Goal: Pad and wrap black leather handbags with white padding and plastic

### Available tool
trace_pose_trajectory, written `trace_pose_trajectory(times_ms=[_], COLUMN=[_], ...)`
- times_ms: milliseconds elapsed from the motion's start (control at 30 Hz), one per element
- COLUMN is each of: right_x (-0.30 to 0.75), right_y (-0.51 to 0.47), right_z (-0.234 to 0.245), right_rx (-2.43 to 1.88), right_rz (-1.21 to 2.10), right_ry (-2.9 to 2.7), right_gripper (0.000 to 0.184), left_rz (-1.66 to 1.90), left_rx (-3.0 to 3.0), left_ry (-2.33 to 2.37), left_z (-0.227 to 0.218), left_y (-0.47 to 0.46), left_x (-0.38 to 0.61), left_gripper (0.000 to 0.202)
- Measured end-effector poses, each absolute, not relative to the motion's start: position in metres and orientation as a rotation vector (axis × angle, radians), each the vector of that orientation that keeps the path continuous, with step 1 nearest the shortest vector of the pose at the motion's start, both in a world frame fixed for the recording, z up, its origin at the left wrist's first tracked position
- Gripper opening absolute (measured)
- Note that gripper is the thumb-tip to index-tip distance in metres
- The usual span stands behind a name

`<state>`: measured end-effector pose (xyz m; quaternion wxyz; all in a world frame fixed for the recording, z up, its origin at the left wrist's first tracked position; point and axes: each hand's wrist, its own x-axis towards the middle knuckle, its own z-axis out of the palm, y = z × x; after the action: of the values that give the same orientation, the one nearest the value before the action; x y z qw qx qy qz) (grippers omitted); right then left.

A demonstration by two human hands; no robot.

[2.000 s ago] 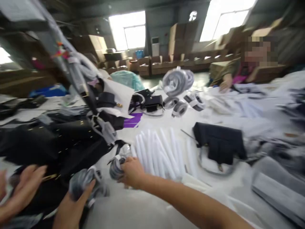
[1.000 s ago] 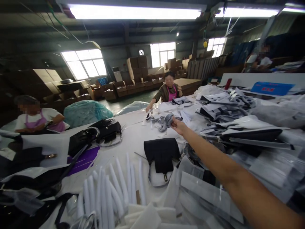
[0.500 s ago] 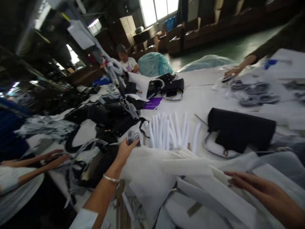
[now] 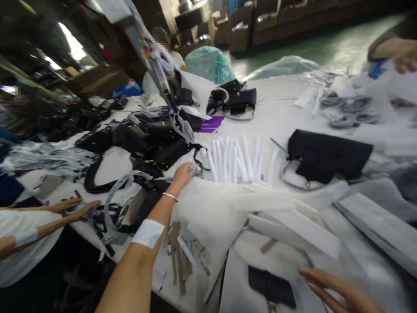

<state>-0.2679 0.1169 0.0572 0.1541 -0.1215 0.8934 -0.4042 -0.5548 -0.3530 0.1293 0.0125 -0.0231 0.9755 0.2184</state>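
a second ago my right grip held a coil out past the black bag; now it has drawn back, bare, fingers apart, beside a dark flap, so i judge that coil laid down. my left grip has edged closer to the white tubes, fingertips touching a small coil; blur hides whether they are clamped on it. counting, largest first: one worktop beneath both grips; one black bag lying alone beyond my right grip; roughly ten tubes, overlapping, just right of my left grip; about four grey coils, well beyond my right grip.
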Motion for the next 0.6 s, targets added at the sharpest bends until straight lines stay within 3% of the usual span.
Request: trace_pose_trajectory(times_ms=[133,300,467,600], right_x=[-0.233,-0.183,-0.14,-0.122], right_y=[0.091,0.08,0.067,0.06], right_z=[0.093,0.086,0.06,0.046], right_rx=[-0.315,-0.478,-0.713,-0.772], right_rz=[-1.039,-0.788,-0.582,-0.501], right_ry=[2.637,2.788,2.76,2.756], right_gripper=[0.033,0.04,0.06,0.072], left_rz=[0.858,1.183,0.923,0.547], left_rx=[0.223,0.77,1.13,1.388], left_ry=[2.895,2.485,2.381,2.41], left_z=[0.135,0.145,0.119,0.087], left_y=[-0.309,-0.247,-0.216,-0.213], left_x=[-0.464,-0.326,-0.234,-0.192], left_gripper=[0.031,0.024,0.028,0.049])
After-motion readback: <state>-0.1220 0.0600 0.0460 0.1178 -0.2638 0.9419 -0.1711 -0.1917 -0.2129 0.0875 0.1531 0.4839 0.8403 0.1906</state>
